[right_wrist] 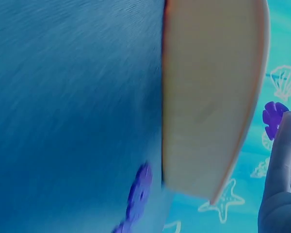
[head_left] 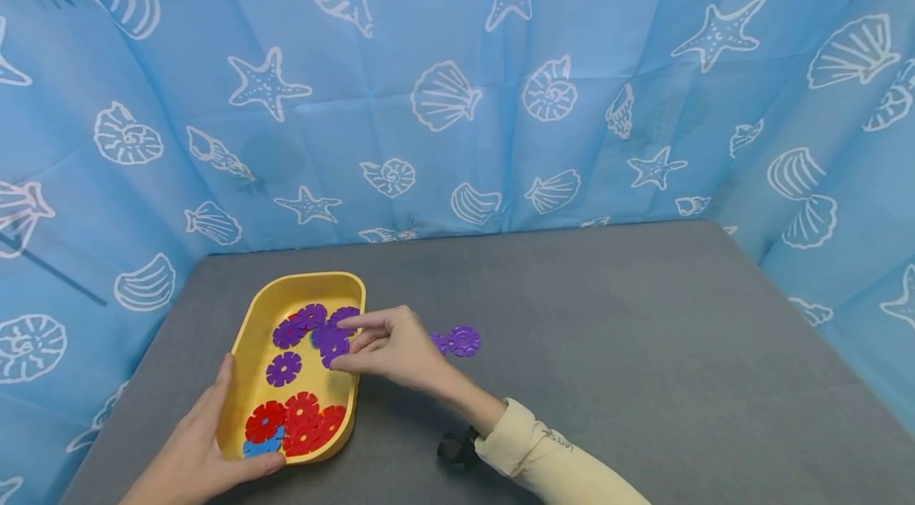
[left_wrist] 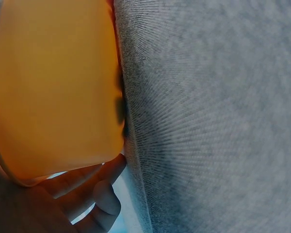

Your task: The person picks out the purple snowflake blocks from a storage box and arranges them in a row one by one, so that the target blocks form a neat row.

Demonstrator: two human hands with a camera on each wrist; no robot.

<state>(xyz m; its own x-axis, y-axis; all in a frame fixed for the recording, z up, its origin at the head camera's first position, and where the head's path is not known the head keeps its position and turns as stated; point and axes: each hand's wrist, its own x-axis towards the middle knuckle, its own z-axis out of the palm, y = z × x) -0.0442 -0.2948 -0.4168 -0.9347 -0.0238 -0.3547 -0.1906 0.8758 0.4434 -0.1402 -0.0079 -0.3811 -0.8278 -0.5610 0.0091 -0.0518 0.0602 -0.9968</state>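
Note:
A yellow plastic bin (head_left: 246, 330) stands at the left of the table, holding flower-shaped, notched plastic discs. My left hand (head_left: 196, 437) grips its near left corner, thumb along the front rim and fingers on the left side. Over the bin's right rim reaches my right hand (head_left: 396, 350), pinching a purple disc (right_wrist: 272, 119) between thumb and fingers. Other purple discs (head_left: 283, 369) lie in the far half of the bin. In the near end are several red discs (head_left: 303, 414) with blue discs (head_left: 260, 445) partly under them.
Joined purple discs (head_left: 465, 341) lie on the grey table (head_left: 608, 346) right of the bin, partly behind the right hand. A black strap (head_left: 456, 449) shows beneath the right sleeve. A blue curtain (head_left: 457, 28) with white shells hangs behind and at both sides.

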